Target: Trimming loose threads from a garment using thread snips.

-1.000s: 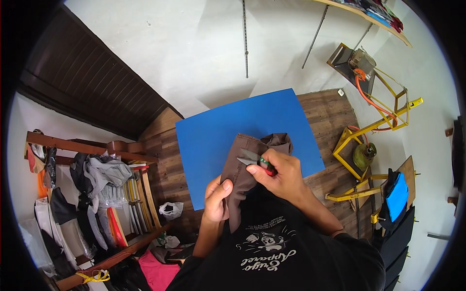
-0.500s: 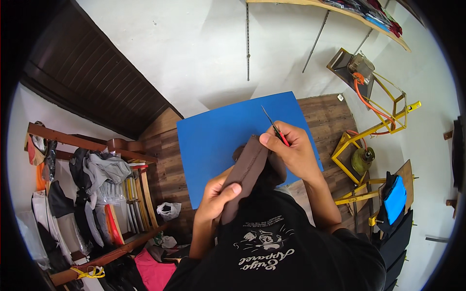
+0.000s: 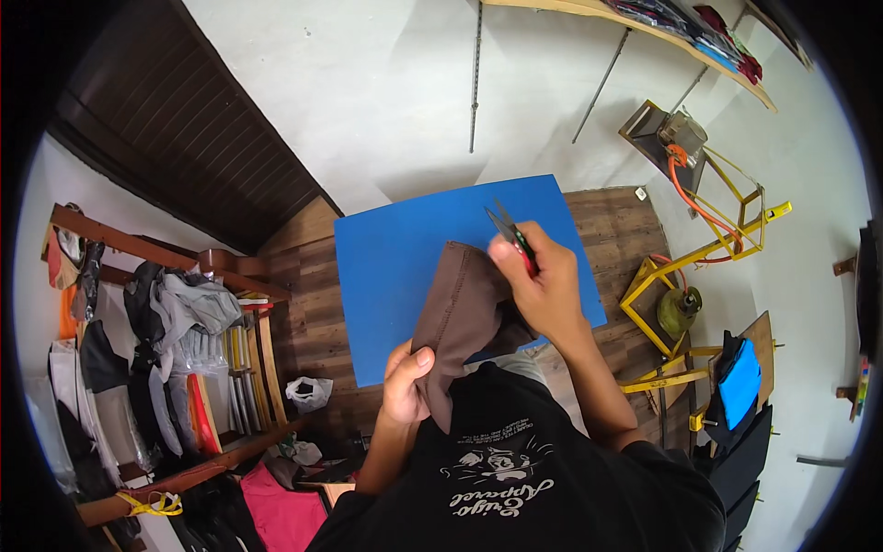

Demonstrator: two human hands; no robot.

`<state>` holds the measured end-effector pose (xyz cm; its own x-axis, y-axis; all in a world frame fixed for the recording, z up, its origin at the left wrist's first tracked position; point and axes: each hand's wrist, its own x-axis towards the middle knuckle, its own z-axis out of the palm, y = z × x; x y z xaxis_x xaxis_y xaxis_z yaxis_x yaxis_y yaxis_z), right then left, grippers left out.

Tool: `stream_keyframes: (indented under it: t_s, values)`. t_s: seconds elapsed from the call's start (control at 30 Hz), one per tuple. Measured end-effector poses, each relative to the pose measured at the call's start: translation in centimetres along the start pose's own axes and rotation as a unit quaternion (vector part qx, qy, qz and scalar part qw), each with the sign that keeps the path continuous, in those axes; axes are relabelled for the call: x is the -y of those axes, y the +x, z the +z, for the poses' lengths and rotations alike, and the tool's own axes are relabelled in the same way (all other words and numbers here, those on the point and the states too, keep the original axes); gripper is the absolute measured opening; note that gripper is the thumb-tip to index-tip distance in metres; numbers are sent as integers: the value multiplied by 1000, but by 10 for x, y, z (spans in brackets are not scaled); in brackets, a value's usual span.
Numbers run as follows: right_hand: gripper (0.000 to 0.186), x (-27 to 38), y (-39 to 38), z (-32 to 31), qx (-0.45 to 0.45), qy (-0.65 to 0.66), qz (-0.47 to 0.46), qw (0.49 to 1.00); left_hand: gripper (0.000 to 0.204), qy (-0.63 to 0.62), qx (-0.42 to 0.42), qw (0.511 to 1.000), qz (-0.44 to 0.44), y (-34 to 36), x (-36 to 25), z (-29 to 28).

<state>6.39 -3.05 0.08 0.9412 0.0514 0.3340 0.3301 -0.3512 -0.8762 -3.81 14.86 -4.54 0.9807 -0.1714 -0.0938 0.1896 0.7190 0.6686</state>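
A brown garment piece (image 3: 448, 308) with a stitched seam along it is held up over the blue table. My left hand (image 3: 405, 379) is closed round its lower edge, thumb on top of the cloth. In my right hand (image 3: 547, 285) are small thread snips (image 3: 521, 244) with red and black handles, the two blades apart and pointing up and away to the left. The right thumb lies beside the snips, near the garment's right side. Whether the right fingers touch the cloth below is hidden.
A blue tabletop (image 3: 386, 276) lies under the work. At left, a wooden rack (image 3: 166, 258) is crowded with clothes and packets. A yellow metal frame (image 3: 662, 262) carries an orange hose beside a green gas cylinder (image 3: 679, 311). Folded blue cloth (image 3: 740, 382) sits at right.
My right hand has let go of the garment's top edge and moved slightly aside. The snips' blades now show spread. The garment's free end has tilted left and hangs looser.
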Motion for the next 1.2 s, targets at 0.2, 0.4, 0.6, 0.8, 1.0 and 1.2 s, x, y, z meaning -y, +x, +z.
stream_keyframes:
  t_s: [0.2, 0.4, 0.6, 0.8, 1.0, 1.2]
  values:
    - [33, 10, -27, -15, 108, -83, -66, 988, 48, 8, 8, 1000, 11, -5, -4, 1]
    - [34, 9, -34, -13, 111, -90, -66, 988, 43, 28, 29, 999, 3, -5, 1, 0]
    - [33, 11, -35, -17, 118, -94, -65, 986, 35, 62, 17, 998, -6, -2, 1, 4]
    - [31, 10, -31, -21, 118, -99, -71, 985, 33, 78, 8, 997, -18, 3, -1, 10]
    - [30, 6, -31, -19, 107, -103, -86, 985, 34, 78, 24, 996, -23, 8, -2, 10]
    - [32, 4, -34, -17, 93, -144, -133, 976, 37, 55, 28, 998, -23, 10, -2, 13]
